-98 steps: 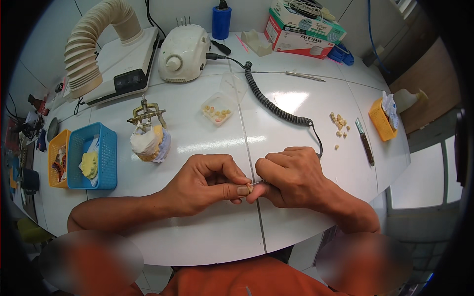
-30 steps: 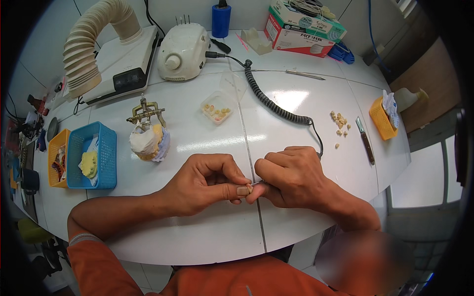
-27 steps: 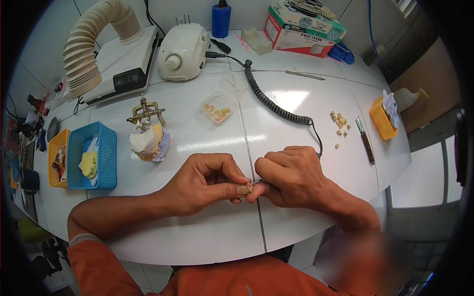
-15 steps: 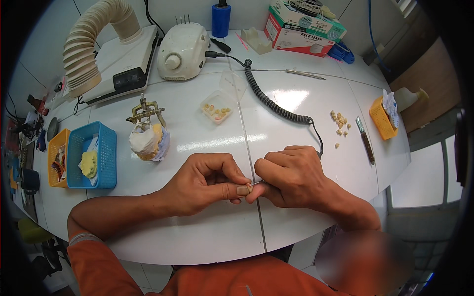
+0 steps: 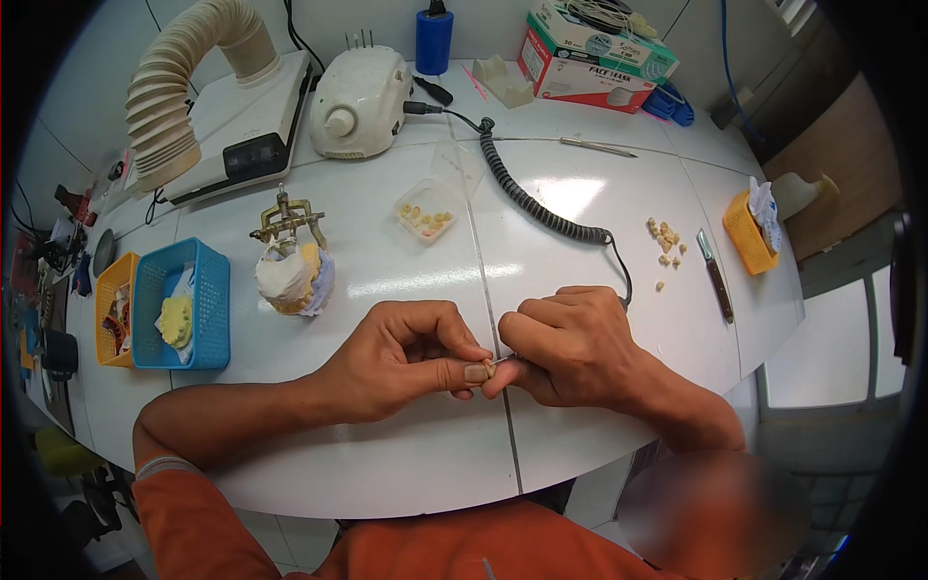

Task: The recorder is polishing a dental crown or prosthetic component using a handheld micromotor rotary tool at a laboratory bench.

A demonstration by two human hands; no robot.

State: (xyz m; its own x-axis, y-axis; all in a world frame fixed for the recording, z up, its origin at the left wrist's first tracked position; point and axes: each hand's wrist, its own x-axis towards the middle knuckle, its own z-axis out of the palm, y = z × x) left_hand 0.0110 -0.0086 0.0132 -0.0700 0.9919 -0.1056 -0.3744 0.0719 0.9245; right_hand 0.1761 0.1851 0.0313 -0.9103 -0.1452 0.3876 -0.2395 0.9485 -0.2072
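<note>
In front of me, my left hand [image 5: 406, 362] pinches a small tan tooth-like piece [image 5: 489, 369] between thumb and fingers. My right hand [image 5: 580, 348] is closed around a handpiece whose body its fingers hide. The handpiece's thin metal tip [image 5: 504, 359] meets the piece, and my right thumb is close beside it. A coiled black cord [image 5: 541, 208] runs from the white control box [image 5: 358, 101] to the right hand. Left of my hands stands a plaster dental model [image 5: 290, 280] in a brass articulator [image 5: 286, 224].
Beyond my hands lies a clear box of teeth [image 5: 423, 211]. To the right are loose teeth [image 5: 665, 234], a knife [image 5: 716, 277] and an orange basket [image 5: 751, 232]. A blue basket [image 5: 182, 353] sits left, near a ribbed hose [image 5: 159, 97]. Mask boxes [image 5: 590, 68] stand at the back.
</note>
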